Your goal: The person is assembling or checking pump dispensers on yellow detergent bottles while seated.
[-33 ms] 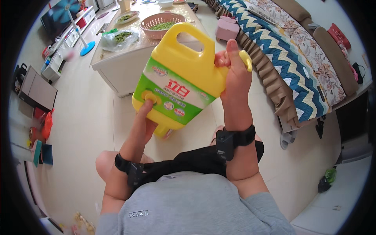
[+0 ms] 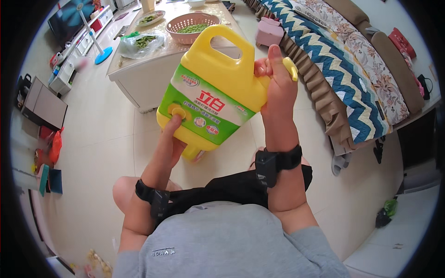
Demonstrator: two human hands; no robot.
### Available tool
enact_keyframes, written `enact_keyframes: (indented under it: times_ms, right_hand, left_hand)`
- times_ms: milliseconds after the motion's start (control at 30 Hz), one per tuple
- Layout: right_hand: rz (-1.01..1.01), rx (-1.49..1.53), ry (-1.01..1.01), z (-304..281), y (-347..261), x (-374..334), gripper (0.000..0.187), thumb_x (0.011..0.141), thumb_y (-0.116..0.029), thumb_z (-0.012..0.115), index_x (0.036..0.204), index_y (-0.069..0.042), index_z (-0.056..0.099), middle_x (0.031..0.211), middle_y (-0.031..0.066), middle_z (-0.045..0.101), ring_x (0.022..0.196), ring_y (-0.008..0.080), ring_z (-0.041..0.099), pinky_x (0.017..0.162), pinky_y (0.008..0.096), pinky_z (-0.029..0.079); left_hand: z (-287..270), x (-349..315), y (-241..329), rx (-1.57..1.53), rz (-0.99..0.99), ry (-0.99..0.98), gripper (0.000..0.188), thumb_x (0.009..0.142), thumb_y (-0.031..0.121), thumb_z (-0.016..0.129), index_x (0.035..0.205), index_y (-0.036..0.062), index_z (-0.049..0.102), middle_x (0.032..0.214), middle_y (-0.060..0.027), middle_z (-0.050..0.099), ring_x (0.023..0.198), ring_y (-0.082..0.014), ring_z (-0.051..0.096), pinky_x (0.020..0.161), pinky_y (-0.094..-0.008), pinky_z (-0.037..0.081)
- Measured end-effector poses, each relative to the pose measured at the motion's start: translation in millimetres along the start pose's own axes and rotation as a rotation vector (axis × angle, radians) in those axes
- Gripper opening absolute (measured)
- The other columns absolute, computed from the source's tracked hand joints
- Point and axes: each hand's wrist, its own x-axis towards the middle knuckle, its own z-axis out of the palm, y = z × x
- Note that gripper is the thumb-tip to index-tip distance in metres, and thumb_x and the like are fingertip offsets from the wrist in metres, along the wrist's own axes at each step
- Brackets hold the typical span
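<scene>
A big yellow detergent jug [image 2: 211, 95] with a green and white label hangs tilted in front of me, above the floor. Its loop handle points away from me and its neck leans to the right. My right hand [image 2: 280, 90] is closed around the neck, thumb raised, beside a curved yellow nozzle [image 2: 291, 69]. On the lower left of the jug, my left hand [image 2: 172, 139] grips the body with its thumb pressed on the label; the other fingers are mostly hidden behind it. Both wrists wear black strapped devices.
Ahead stands a table [image 2: 127, 69] with a pink basket [image 2: 174, 28] of green pieces, a plastic bag [image 2: 139, 46] of greens and a plate [image 2: 160, 17]. A couch with a zigzag cover [image 2: 324, 60] is at right, near a pink stool [image 2: 269, 31]. A blue fan [image 2: 103, 55] stands far left.
The jug and both hands have risen very slightly in view; the grip is the same.
</scene>
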Motion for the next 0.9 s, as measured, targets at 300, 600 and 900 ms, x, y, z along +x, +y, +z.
enact_keyframes:
  times_ms: [300, 600, 900]
  right_hand:
    - [0.003, -0.469, 0.093, -18.0, 33.4, -13.7, 0.031, 0.090, -0.030, 0.060, 0.088, 0.001, 0.061, 0.072, 0.0036, 0.058, 0.066, 0.0119, 0.055, 0.061, 0.0267, 0.044]
    - [0.223, -0.678, -0.061, -33.3, 21.6, -27.8, 0.032, 0.094, -0.031, 0.051, 0.101, -0.002, 0.060, 0.077, 0.0066, 0.061, 0.066, 0.0128, 0.057, 0.056, 0.0299, 0.045]
    - [0.312, -0.417, -0.373, -34.7, -43.4, 15.7, 0.045, 0.096, -0.037, 0.045, 0.117, 0.002, 0.051, 0.086, 0.0056, 0.062, 0.067, 0.0106, 0.059, 0.062, 0.0246, 0.050]
  left_hand:
    - [-5.4, -9.6, -9.0, 0.260, 0.311, 0.134, 0.060, 0.086, 0.023, 0.064, 0.133, 0.0039, 0.034, 0.128, -0.0107, 0.046, 0.119, -0.0207, 0.047, 0.100, -0.0360, 0.040]
    - [-21.6, -16.7, 1.3, 0.920, 1.017, 0.130, 0.079, 0.070, 0.012, 0.079, 0.131, 0.0013, 0.031, 0.128, -0.0127, 0.046, 0.114, -0.0215, 0.050, 0.097, -0.0357, 0.042]
    - [-23.5, -26.2, 41.2, 1.096, 1.078, 0.063, 0.081, 0.069, 0.011, 0.080, 0.130, 0.0051, 0.029, 0.126, -0.0160, 0.048, 0.121, -0.0284, 0.047, 0.102, -0.0413, 0.039]
